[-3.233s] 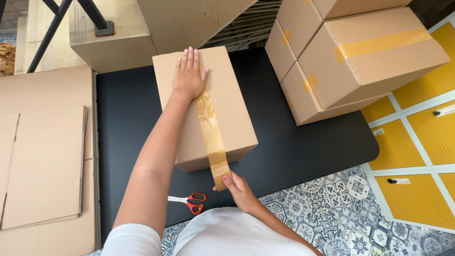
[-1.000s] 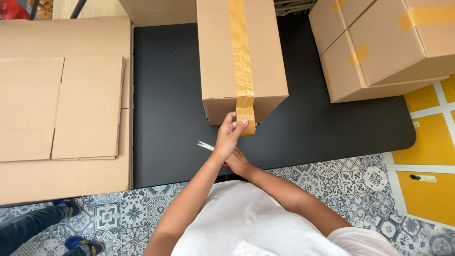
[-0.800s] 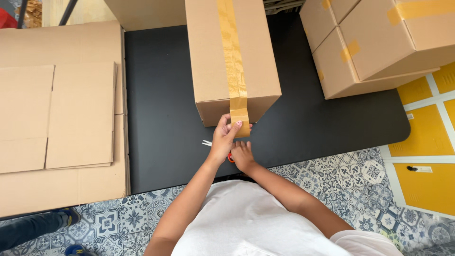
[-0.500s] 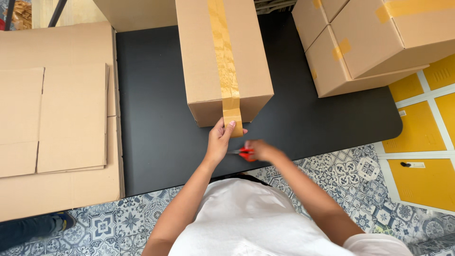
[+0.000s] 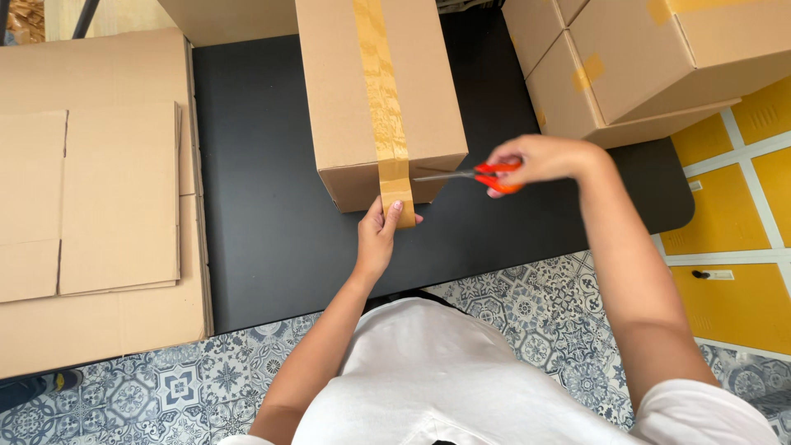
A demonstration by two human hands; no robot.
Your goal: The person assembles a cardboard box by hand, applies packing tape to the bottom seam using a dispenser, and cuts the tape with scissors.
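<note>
A closed brown cardboard box (image 5: 375,91) sealed with a strip of tan packing tape (image 5: 382,99) running down its middle stands on the black tabletop (image 5: 255,214). The tape continues over the box's near edge and down its front face. The left hand (image 5: 381,235) is at the foot of that face, pinching the loose end of the tape between thumb and fingertips. The right hand (image 5: 535,161), just right of the box's near corner, is clenched around the orange handles of a pair of scissors (image 5: 470,175); the grey blades point left, across the box's front face toward the tape, and whether they touch the tape cannot be told.

Right of the box, well apart from it, sits a stack of sealed brown cardboard boxes (image 5: 643,66), also taped. Left of the box, across a bare stretch of tabletop, lie flattened cardboard sheets (image 5: 99,198) piled on one another. Nearer than the box, beyond the tabletop's edge, the floor of blue-and-white patterned tiles (image 5: 511,313) shows.
</note>
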